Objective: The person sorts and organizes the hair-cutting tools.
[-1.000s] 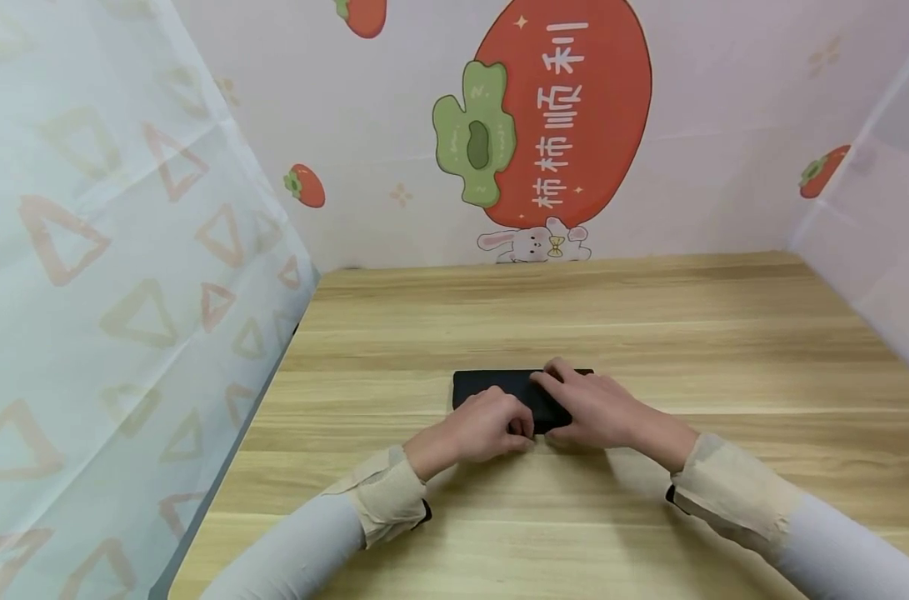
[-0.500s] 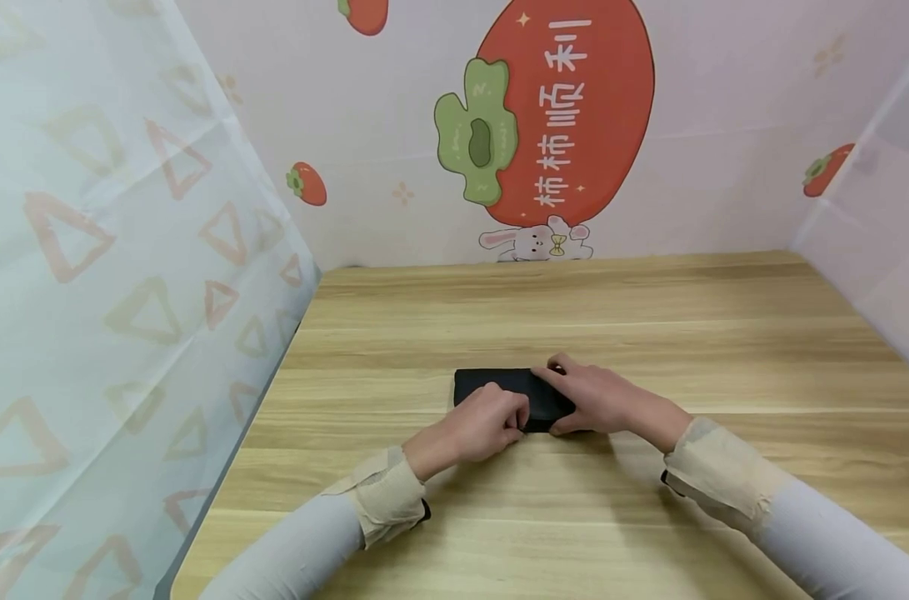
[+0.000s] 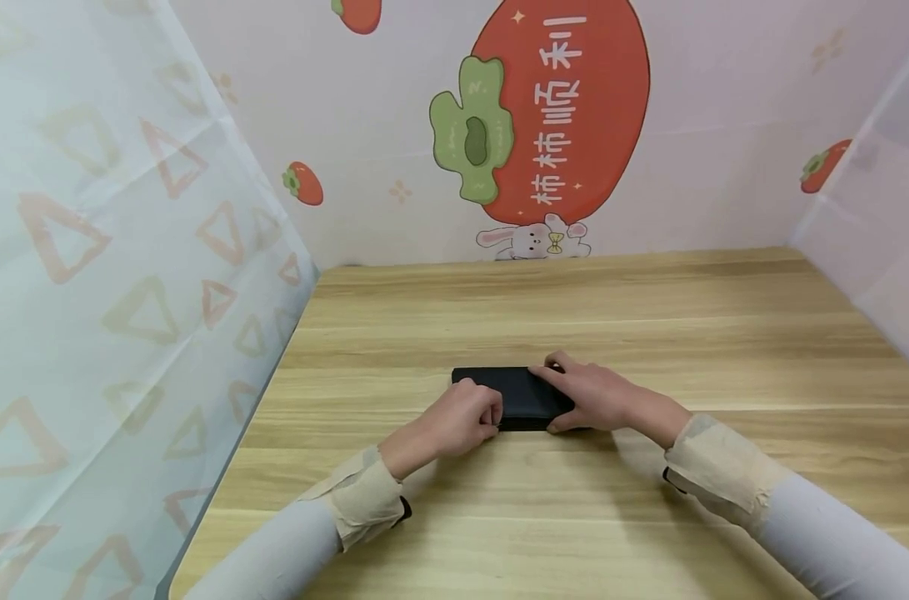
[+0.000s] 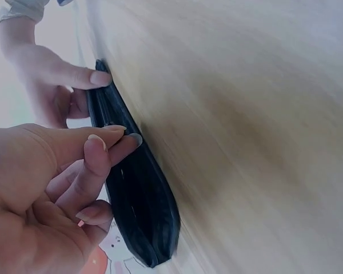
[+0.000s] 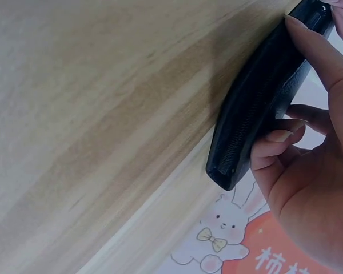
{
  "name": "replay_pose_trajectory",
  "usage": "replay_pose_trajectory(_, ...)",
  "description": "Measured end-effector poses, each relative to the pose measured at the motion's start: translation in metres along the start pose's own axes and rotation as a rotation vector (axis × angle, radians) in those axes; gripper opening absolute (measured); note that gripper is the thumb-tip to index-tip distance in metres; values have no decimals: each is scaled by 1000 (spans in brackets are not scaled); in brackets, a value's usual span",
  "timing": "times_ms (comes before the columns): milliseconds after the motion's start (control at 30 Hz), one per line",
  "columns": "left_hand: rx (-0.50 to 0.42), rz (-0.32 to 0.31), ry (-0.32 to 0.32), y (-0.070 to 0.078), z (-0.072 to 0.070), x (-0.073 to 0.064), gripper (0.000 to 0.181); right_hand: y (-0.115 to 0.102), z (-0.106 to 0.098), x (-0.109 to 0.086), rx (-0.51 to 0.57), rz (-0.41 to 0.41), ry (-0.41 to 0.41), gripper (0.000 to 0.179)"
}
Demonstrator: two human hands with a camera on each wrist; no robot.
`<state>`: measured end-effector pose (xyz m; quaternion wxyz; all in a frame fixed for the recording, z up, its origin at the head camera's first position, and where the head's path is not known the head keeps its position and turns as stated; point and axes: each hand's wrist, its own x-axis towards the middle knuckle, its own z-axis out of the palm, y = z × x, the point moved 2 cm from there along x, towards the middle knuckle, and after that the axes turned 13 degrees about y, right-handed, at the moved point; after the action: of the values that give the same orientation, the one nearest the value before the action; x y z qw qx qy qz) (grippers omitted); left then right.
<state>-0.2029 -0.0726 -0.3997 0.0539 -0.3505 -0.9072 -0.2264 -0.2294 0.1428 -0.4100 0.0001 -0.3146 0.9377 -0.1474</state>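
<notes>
A black zippered pouch (image 3: 514, 387) lies flat on the table in the head view, its zip edge facing me. With thumb and index finger, my left hand (image 3: 457, 419) pinches at the zipper line; the pull itself is hidden under the fingertips. In the left wrist view, the pouch mouth (image 4: 136, 200) gapes on the left side of those fingertips. Toward the right end, the zipper teeth (image 5: 240, 134) run closed in the right wrist view. My right hand (image 3: 600, 397) grips the pouch's right part, thumb on the near edge and fingers over the top.
The wooden table (image 3: 394, 333) extends around the pouch on all sides. A printed back wall (image 3: 394, 108) with a large red persimmon rises behind it. Patterned sheet hangs at the left side (image 3: 124, 292), and a pale wall (image 3: 889, 217) borders the right.
My left hand has slid leftward along the zip edge, uncovering more of the pouch's near edge. My right hand shifted slightly early on and now keeps its grip in place.
</notes>
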Motion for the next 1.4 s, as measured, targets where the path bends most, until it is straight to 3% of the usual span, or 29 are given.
replay_pose_trajectory(400, -10, -14, 39, -20, -12, -16, 16, 2, 3, 1, -13, -14, 1, 85)
replay_pose_trajectory(767, 38, -10, 131, -45, -28, -29, 20, 2, 3, 1, -19, -21, 0, 85)
replay_pose_trajectory(867, 49, -7, 147, -51, -30, -29, 23, 1, 3, 1, -19, -27, 0, 85)
replay_pose_trajectory(1100, 61, -94, 136, -63, -33, -23, 20, -1, 1, 0, -18, -38, -4, 84)
replay_pose_trajectory(1267, 61, -121, 119, -70, -34, -14, 18, -1, 1, -1, -31, -44, -32, 83)
replay_pose_trajectory(1400, 90, -134, 143, -77, -34, -3, 16, -2, 0, -2, -27, -61, -47, 82)
